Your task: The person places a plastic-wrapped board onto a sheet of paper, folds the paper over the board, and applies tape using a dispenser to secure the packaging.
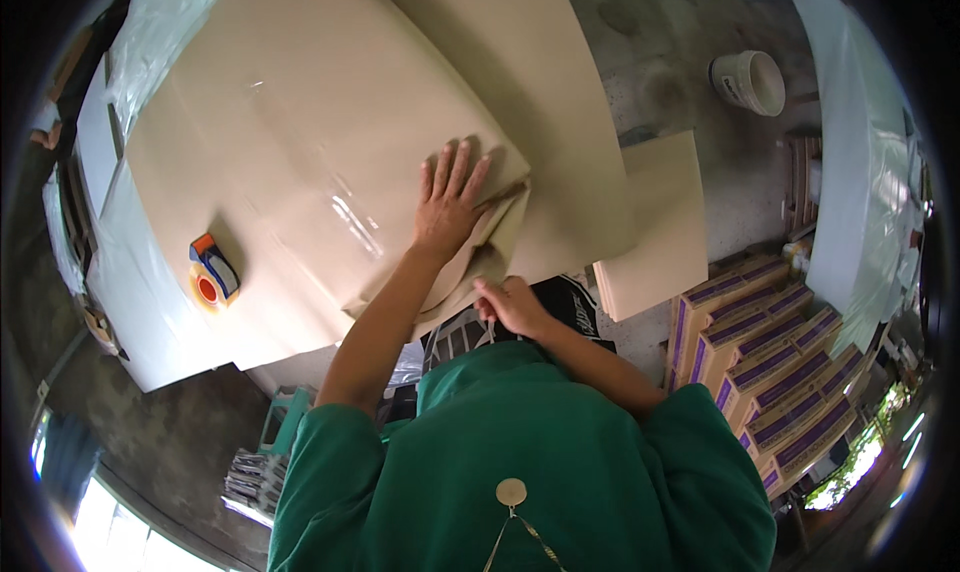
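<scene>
A large flat bundle wrapped in brown kraft paper [270, 162] covers most of the work surface, with shiny strips of clear tape [357, 224] across it. My left hand [450, 210] presses flat on the paper near its right corner, fingers spread. Just beside it, the paper is creased into a loose end fold [505, 234] with a gap underneath. At the near edge of that fold, my right hand [514, 306] is closed, its thumb and fingers pinching the paper edge. A tape dispenser [213, 272] with an orange and dark blue body stands on the paper at the left.
More brown paper [575, 162] extends under the bundle, and stacked brown sheets [655, 232] sit at the right. A white bucket [748, 82] stands on the floor beyond. Cartons [770, 362] are piled at the right. Plastic-covered panels [150, 292] lie along the left; a green stool [287, 419] is below.
</scene>
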`<state>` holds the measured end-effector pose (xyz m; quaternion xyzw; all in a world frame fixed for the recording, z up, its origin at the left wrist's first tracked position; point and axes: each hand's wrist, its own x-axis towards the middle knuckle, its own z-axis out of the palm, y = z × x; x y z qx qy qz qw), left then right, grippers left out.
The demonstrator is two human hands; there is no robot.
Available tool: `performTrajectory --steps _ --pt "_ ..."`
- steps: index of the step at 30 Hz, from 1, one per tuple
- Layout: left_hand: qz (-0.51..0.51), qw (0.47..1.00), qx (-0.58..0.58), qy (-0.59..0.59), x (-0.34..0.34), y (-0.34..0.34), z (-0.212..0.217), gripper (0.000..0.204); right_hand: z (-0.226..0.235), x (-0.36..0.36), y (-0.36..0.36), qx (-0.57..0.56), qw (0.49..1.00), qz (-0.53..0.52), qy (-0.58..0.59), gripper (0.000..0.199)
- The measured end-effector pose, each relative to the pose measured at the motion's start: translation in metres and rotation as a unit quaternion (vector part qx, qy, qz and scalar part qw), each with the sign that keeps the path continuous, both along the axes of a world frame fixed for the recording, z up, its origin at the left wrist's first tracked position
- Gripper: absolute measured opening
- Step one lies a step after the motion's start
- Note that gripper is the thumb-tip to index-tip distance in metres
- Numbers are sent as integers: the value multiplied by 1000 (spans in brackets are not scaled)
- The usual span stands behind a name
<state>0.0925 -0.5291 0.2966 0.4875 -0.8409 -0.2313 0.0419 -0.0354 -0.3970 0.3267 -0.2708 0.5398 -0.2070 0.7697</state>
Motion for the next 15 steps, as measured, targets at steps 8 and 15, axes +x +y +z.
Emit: performTrajectory --steps 8,15 --pt "82 985 -4 -152 78 162 -13 64 29 -96 -58 10 995 -95 41 48" --pt "171 984 -4 -48 69 173 -16 57 8 -18 -124 99 949 -295 -46 35"
